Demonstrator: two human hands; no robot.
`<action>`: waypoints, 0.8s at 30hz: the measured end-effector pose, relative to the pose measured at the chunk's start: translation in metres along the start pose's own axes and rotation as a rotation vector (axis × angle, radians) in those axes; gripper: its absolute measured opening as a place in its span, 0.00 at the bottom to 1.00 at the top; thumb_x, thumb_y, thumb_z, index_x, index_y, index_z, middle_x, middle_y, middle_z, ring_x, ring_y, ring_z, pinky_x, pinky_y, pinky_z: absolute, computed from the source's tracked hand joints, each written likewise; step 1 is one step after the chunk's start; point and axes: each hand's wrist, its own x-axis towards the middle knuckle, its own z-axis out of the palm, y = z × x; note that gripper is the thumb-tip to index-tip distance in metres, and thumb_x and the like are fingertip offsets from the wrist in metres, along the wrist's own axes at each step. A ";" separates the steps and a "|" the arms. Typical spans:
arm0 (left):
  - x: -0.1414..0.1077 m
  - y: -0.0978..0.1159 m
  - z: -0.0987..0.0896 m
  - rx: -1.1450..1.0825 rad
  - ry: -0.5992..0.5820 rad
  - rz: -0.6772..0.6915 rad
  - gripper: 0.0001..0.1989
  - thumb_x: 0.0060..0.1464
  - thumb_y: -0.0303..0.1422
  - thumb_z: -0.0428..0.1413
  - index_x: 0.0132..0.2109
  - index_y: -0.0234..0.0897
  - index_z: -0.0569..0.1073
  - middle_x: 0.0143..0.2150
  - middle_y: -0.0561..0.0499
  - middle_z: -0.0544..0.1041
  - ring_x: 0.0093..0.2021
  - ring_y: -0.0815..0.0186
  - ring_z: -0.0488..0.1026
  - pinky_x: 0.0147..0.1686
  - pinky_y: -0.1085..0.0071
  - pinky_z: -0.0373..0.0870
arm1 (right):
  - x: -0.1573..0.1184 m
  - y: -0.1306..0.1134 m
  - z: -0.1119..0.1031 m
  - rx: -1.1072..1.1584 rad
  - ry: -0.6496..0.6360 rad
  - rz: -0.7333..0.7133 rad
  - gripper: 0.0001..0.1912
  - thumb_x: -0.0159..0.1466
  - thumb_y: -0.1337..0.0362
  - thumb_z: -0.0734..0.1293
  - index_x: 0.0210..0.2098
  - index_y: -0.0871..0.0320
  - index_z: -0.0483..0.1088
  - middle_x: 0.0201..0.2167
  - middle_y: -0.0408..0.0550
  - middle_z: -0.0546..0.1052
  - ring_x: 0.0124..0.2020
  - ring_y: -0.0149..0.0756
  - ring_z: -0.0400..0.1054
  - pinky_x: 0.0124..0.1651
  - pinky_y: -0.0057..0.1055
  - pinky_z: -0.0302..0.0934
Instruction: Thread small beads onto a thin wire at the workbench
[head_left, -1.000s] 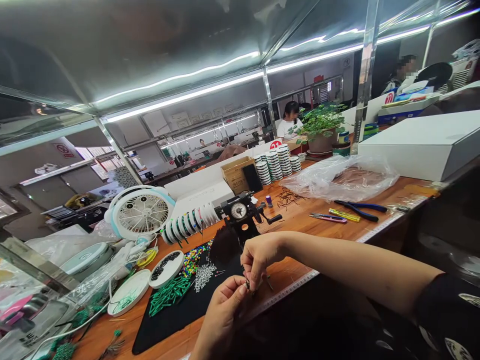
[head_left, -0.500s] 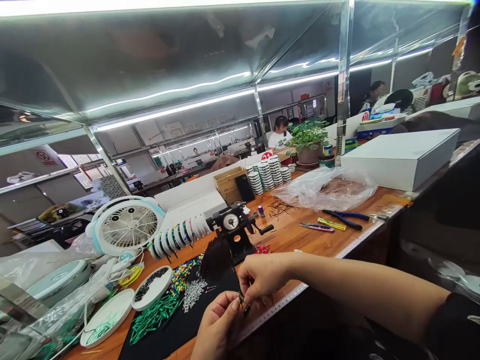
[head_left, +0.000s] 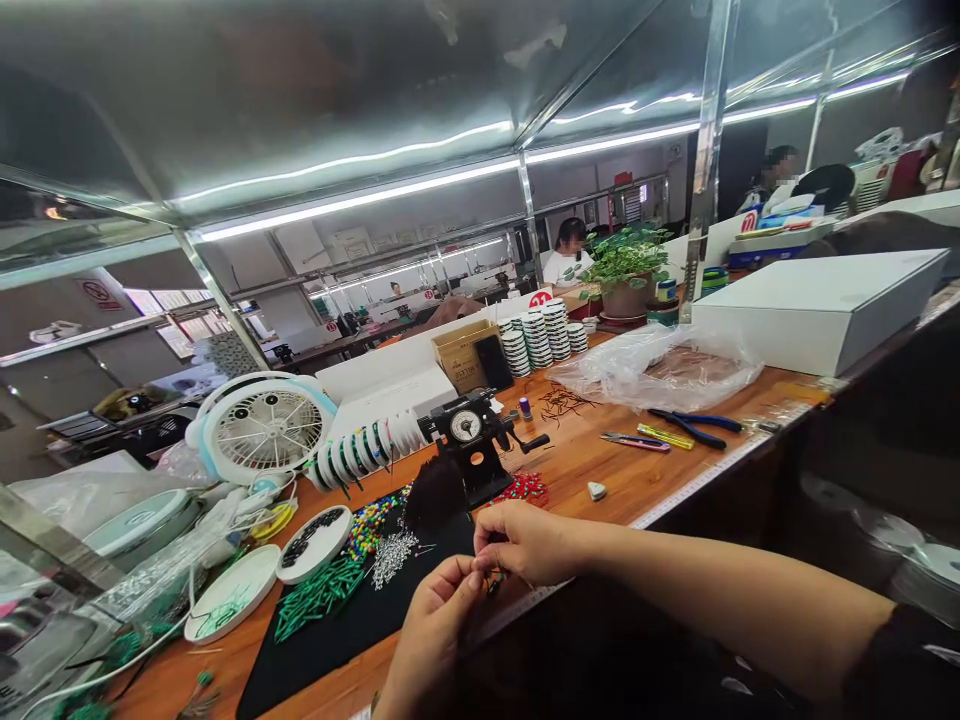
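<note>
My left hand (head_left: 435, 610) and my right hand (head_left: 521, 545) meet above the front of the bench, their fingertips pinching a small dark wire piece (head_left: 492, 580). My fingers hide most of it, so its exact form cannot be told. Just beyond my hands lies a black mat (head_left: 442, 545) bearing a heap of green tubes (head_left: 319, 597), silver pins (head_left: 394, 558) and multicoloured beads (head_left: 367, 530). A dark tuft (head_left: 435, 492) stands at the mat's far edge, next to a black dial-gauge winder (head_left: 466, 428). Red beads (head_left: 525, 488) lie to its right.
White spools (head_left: 367, 450) sit left of the winder, near a white fan (head_left: 262, 430) and round dishes (head_left: 315, 543). Pliers (head_left: 694, 428) lie on the wooden bench (head_left: 577, 470). Behind stand a plastic bag (head_left: 652, 370), a white box (head_left: 817, 310) and stacked spools (head_left: 536, 340). A low shelf overhangs.
The head view has shifted slightly, so the bench sits differently in the picture. Red beads now show beyond my right hand. Both hands still pinch the small piece.
</note>
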 end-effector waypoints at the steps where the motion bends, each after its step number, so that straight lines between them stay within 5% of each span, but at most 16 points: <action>1: 0.000 0.000 0.001 -0.007 0.007 0.003 0.14 0.47 0.39 0.63 0.36 0.32 0.75 0.28 0.50 0.72 0.28 0.71 0.67 0.30 0.76 0.61 | -0.002 -0.001 0.004 -0.018 0.041 0.020 0.03 0.57 0.70 0.66 0.27 0.62 0.69 0.25 0.43 0.71 0.29 0.30 0.63 0.31 0.25 0.54; 8: -0.004 -0.002 0.013 0.018 0.124 0.085 0.14 0.47 0.40 0.62 0.36 0.34 0.73 0.23 0.55 0.68 0.21 0.74 0.60 0.22 0.78 0.57 | -0.011 -0.004 0.035 0.028 0.385 0.086 0.06 0.61 0.69 0.61 0.27 0.61 0.65 0.28 0.46 0.71 0.31 0.32 0.63 0.35 0.28 0.54; 17: -0.004 -0.004 0.012 -0.076 0.275 0.174 0.18 0.42 0.40 0.66 0.36 0.32 0.73 0.18 0.61 0.58 0.18 0.78 0.50 0.17 0.81 0.50 | -0.013 0.012 0.019 0.566 0.393 0.057 0.12 0.62 0.58 0.60 0.30 0.61 0.65 0.24 0.42 0.68 0.22 0.27 0.60 0.27 0.25 0.54; 24: 0.007 -0.010 0.006 -0.127 0.285 0.081 0.23 0.32 0.43 0.70 0.34 0.32 0.74 0.15 0.61 0.58 0.14 0.80 0.52 0.14 0.83 0.49 | -0.024 0.018 0.040 0.780 0.371 0.127 0.14 0.49 0.62 0.72 0.32 0.63 0.70 0.24 0.42 0.71 0.23 0.27 0.62 0.28 0.25 0.56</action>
